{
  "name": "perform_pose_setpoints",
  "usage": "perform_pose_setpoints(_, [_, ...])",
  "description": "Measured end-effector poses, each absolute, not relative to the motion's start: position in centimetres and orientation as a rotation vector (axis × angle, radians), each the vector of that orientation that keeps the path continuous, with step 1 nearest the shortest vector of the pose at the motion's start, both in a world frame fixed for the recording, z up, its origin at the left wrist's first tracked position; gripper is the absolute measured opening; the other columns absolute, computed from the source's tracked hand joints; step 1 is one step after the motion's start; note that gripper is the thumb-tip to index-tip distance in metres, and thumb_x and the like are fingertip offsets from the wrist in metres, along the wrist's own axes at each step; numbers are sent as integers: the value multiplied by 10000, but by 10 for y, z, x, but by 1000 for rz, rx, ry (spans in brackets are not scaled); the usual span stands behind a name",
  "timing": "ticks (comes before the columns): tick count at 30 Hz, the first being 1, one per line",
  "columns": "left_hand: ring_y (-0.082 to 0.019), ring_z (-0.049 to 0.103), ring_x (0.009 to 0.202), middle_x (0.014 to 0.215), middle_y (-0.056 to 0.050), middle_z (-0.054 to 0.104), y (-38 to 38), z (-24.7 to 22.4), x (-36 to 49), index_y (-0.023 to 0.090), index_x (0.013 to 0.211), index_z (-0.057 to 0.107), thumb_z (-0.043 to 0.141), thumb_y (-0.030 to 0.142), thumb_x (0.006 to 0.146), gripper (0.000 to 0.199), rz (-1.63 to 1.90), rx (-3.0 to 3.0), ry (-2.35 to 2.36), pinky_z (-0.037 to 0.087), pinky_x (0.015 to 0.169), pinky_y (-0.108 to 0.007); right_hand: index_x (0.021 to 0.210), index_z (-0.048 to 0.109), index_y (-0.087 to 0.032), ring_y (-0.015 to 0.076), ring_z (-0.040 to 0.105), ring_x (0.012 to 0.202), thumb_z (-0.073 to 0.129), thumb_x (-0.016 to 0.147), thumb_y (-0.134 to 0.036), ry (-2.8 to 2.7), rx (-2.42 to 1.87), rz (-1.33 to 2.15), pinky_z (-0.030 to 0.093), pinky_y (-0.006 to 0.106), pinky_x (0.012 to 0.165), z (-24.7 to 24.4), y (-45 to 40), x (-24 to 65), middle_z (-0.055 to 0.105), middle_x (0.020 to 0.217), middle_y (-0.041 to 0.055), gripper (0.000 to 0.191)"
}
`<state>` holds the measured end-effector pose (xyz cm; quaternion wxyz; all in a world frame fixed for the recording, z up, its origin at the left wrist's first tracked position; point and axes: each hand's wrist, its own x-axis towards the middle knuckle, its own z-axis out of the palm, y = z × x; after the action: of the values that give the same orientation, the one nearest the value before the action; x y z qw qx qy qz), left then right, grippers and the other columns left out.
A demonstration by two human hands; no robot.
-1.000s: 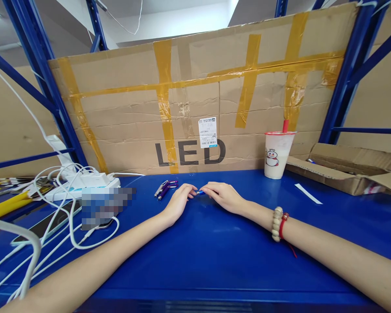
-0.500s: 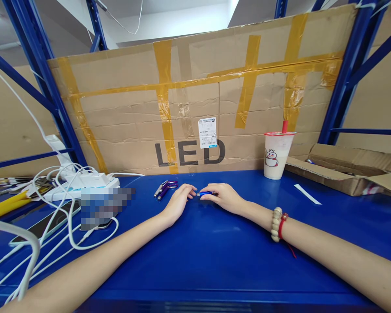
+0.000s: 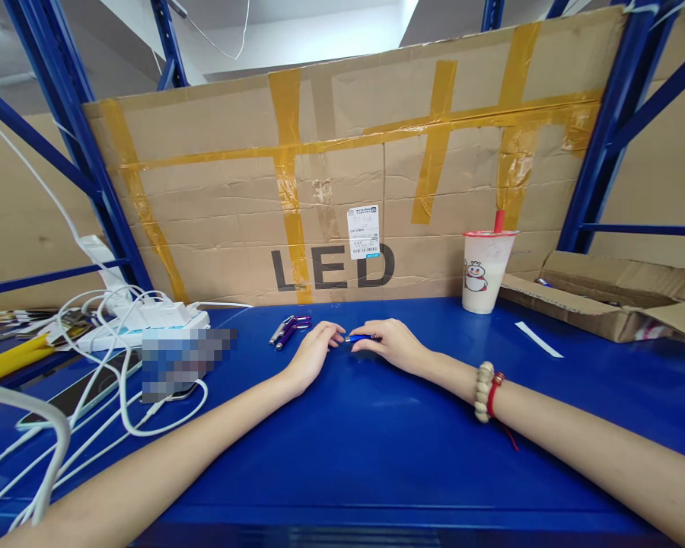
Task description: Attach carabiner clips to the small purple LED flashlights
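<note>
Pinched between the thumb and fingers of my right hand is a small blue stick-like thing with a metal tip. Its tip points left, and most of its far end is hidden by the fingers. My left hand rests on its side on the blue tabletop, fingers loosely bent and slightly apart, holding nothing. Only a small gap separates its fingertips from the metal tip. Just left of that hand lie small purple and silver metal pieces with a clip-like loop.
Tangled white cables and a power strip crowd the left side, beside a phone. To the right stand a drink cup with a red straw and an open cardboard box. A white strip lies between them and me.
</note>
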<state>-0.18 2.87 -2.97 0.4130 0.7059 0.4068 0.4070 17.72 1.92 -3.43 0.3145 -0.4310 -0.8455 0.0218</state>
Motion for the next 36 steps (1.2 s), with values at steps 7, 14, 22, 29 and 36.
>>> perform_pose_setpoints(7, [-149,519,817,831,-43,569,29,-29,-2,138,859,547,325,292,810,274,1026,1775,1023,391,776,-262,977,661,-236,153,595,831,502,820,-475,-2248,-1144,26,396,232,685,-35,19,178,657,922,16,327])
perform_pose_setpoints(14, [-154,529,811,841,-44,586,32,-33,-2,148,853,552,336,312,808,275,1034,1779,1040,393,744,-266,992,645,-236,157,590,866,488,835,-458,-2287,-1139,8,411,239,704,-35,19,179,646,947,17,314])
perform_pose_setpoints(22, [-155,515,859,904,-46,573,30,-30,-3,168,974,501,358,349,823,275,1026,1778,1098,385,759,-267,1104,569,-240,191,571,974,344,912,-386,-2343,-1311,-70,425,302,785,-30,11,175,599,1101,38,329])
perform_pose_setpoints(29, [-195,440,1072,1140,-76,486,18,-27,-4,196,1074,455,409,346,818,300,1163,2271,1089,342,920,-329,1090,537,-209,253,598,925,375,892,-386,-2322,-1603,-3,447,357,735,-23,11,175,624,1050,90,311])
perform_pose_setpoints(36, [-244,290,1273,1368,-116,351,-36,-5,26,196,1302,360,496,337,792,546,886,2880,556,201,1051,-409,999,596,-185,230,622,806,430,863,-369,-2332,-1509,-166,459,335,672,-28,15,181,648,969,100,282])
